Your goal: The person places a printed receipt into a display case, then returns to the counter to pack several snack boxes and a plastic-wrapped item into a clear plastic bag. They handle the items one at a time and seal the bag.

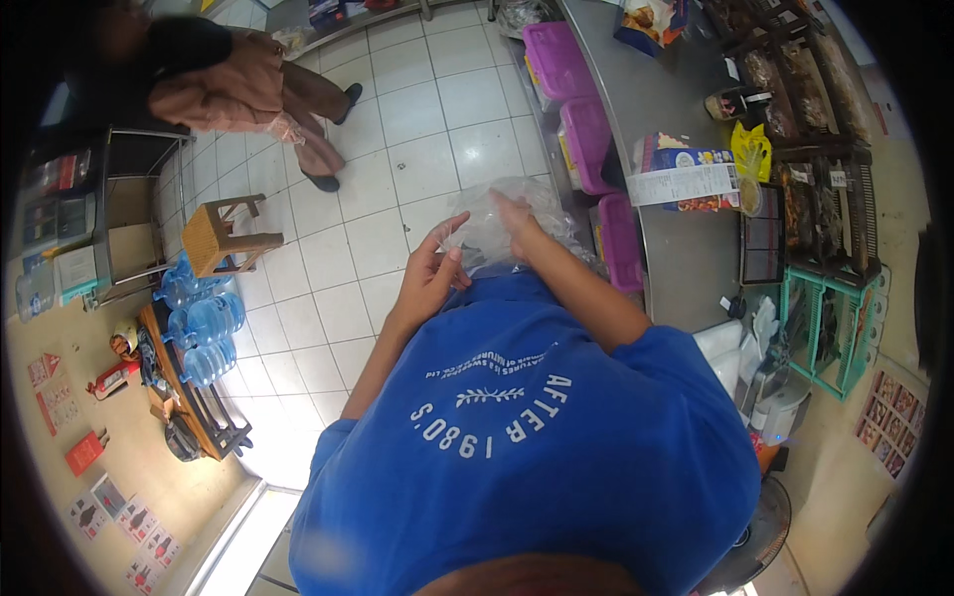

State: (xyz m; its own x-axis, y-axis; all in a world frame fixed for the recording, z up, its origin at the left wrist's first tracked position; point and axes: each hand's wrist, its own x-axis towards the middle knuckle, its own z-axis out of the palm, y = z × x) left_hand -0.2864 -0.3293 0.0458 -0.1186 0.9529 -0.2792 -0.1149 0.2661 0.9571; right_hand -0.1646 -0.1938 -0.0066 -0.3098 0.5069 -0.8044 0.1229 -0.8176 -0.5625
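Observation:
In front of my waist, above the tiled floor, is a crumpled clear plastic bag (548, 195). My left hand (436, 270) is at the bag's left side, with thin plastic between its thumb and curled fingers. On the other side, my right hand (514, 220) lies against the bag with its fingers stretched forward. Plastic overlaps these fingers, so I cannot tell whether they grip it or are inside it. Below both hands, my blue shirt covers the lower part of the view.
To the right runs a steel counter (674, 264) holding a printed snack box (693, 158) under a paper receipt (682, 185). Purple-lidded bins (585, 141) sit below its edge. Leftward are a woven stool (216, 235), blue water jugs (212, 316) and a standing person (238, 89) wearing plastic gloves.

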